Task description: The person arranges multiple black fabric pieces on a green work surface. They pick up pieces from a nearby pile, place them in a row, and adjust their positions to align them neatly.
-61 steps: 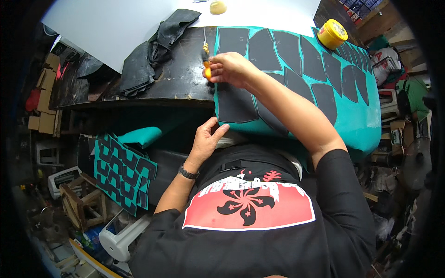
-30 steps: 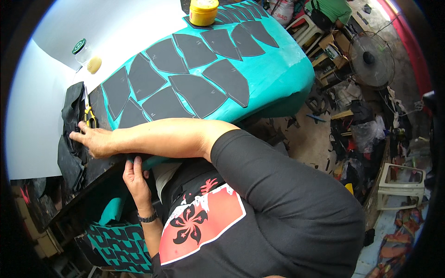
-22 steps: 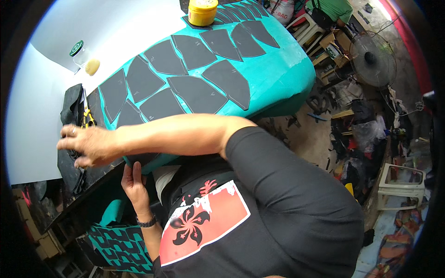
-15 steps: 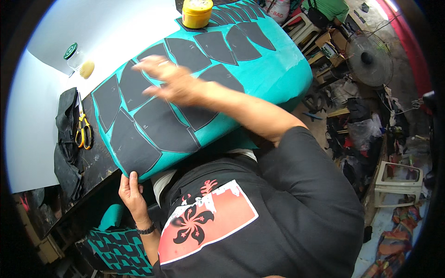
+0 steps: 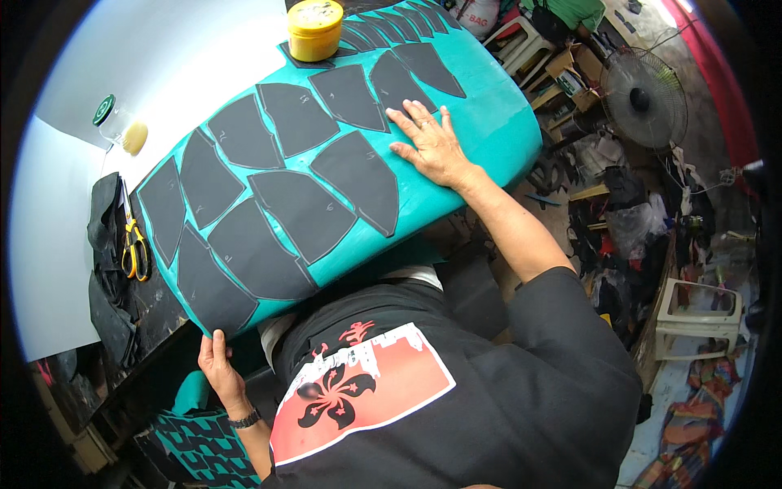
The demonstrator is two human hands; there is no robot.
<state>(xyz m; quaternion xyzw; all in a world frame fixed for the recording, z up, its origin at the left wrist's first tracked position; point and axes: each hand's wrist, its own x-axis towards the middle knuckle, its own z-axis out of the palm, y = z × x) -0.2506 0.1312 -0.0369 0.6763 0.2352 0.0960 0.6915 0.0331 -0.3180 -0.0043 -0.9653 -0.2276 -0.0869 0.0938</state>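
Note:
A teal sheet (image 5: 493, 122) is spread over the table and curves down at its right end. Rows of curved black cut panels (image 5: 301, 213) lie on it with narrow teal gaps between them. At the sheet's near left corner, the thumb and fingers of my left hand (image 5: 220, 371) are closed on the edge. My right hand (image 5: 436, 148) rests flat with its fingers spread, the fingertips touching a black panel in the far row and the teal beside it. A yellow tub (image 5: 315, 31) stands at the far edge among the panels.
Yellow-handled scissors (image 5: 135, 248) and folded black material (image 5: 106, 253) lie left of the sheet. Beyond them is a jar with a green lid (image 5: 118, 122). To the right are a standing fan (image 5: 642, 99), a white stool (image 5: 699, 314) and floor clutter. Another person's green clothing shows at far right.
My right hand has swept from the middle panels to the right and now lies on the sheet. The left hand keeps its hold on the corner. The whole view has shifted slightly.

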